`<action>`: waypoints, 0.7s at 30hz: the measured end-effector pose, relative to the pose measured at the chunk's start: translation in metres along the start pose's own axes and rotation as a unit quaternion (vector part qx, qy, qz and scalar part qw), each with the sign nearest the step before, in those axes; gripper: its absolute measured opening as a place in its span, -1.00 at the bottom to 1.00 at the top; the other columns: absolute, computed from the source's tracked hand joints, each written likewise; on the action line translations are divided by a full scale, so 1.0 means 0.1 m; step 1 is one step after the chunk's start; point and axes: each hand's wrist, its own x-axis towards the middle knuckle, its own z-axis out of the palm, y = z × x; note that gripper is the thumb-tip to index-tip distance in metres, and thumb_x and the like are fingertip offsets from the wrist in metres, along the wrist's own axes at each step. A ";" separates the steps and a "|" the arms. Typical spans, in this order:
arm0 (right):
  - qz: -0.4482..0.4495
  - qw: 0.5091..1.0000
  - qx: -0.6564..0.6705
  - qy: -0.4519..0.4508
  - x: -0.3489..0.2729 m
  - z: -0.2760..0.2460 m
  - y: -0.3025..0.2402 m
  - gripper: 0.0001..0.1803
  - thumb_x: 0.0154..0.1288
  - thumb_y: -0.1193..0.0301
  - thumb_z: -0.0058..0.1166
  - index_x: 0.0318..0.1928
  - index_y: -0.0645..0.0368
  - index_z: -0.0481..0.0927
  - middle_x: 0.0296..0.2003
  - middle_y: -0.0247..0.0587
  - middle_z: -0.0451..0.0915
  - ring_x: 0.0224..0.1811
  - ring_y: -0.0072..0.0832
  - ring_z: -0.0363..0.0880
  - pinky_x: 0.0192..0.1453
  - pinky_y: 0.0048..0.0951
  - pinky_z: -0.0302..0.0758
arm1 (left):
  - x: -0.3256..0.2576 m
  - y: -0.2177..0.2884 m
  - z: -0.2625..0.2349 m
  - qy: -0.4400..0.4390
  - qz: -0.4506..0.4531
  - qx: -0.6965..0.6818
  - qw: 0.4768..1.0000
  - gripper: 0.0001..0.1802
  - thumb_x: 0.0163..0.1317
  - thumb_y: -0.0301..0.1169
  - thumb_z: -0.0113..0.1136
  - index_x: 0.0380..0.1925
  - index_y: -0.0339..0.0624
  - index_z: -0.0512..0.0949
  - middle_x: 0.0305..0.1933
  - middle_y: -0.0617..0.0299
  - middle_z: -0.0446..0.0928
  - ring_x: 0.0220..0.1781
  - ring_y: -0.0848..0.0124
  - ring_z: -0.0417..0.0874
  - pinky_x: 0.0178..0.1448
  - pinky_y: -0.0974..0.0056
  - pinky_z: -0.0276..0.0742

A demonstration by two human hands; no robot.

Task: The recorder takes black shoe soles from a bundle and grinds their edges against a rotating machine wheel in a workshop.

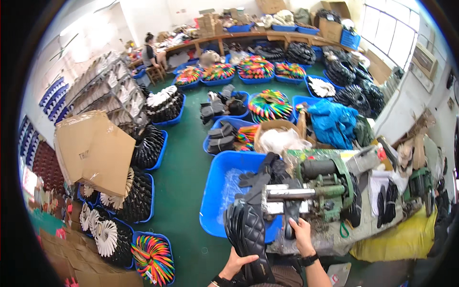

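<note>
My left hand (237,262) grips a thick bundle of black quilted leather-like pieces (246,225), its thumb laid across the front one. The pieces stand fanned, their upper ends leaning left over a blue tub (215,191). In my right hand (302,235), fingers and thumb pinch a single dark piece (291,210), whose upper part lies against the shiny metal bars of a green machine (330,191). Part of that piece is hidden by the bars. Dark grey cloth-like pieces (270,174) hang over the tub's far right rim.
The machine sits on a worn bench (320,241) with a yellow sheet (406,237). Blue tubs of rainbow-coloured pieces (153,258) and black pieces (148,146) line the green floor (186,191). A large cardboard box (95,148) stands left. Another person (152,52) sits far off.
</note>
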 end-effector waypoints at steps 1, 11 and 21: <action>0.032 0.999 0.015 0.002 -0.09 0.13 -0.07 -0.77 0.39 0.38 0.04 -0.22 0.36 0.53 -0.41 -0.14 0.64 -0.43 -0.42 0.68 -0.33 -0.44 0.63 | 0.01 0.01 0.03 -0.007 -0.001 -0.020 1.000 -0.21 -0.21 -0.24 0.56 -0.03 -0.58 0.47 -0.01 -0.10 0.57 0.04 0.22 0.60 0.21 0.19 0.45; -0.054 0.975 -0.205 -0.072 -0.83 0.52 -0.11 -0.51 0.05 0.42 0.41 -0.06 0.33 0.45 -0.20 -0.18 0.63 -0.18 -0.57 0.58 -0.03 -0.49 0.51 | 0.12 -0.24 0.17 -0.073 -0.004 -0.081 0.994 -0.21 -0.16 -0.42 0.51 0.12 -0.39 0.37 0.06 0.04 0.51 0.10 0.27 0.54 0.26 0.19 0.40; 0.041 0.997 0.049 0.036 -0.30 -0.01 0.14 -0.75 0.20 0.64 0.13 -0.08 0.30 0.54 -0.20 -0.32 0.64 -0.25 -0.63 0.59 -0.13 -0.56 0.53 | 0.23 -0.15 0.09 -0.098 -0.110 -0.294 0.944 -0.22 -0.07 -0.50 0.16 0.24 -0.43 0.19 0.13 -0.16 0.45 0.07 0.01 0.59 0.03 -0.01 0.67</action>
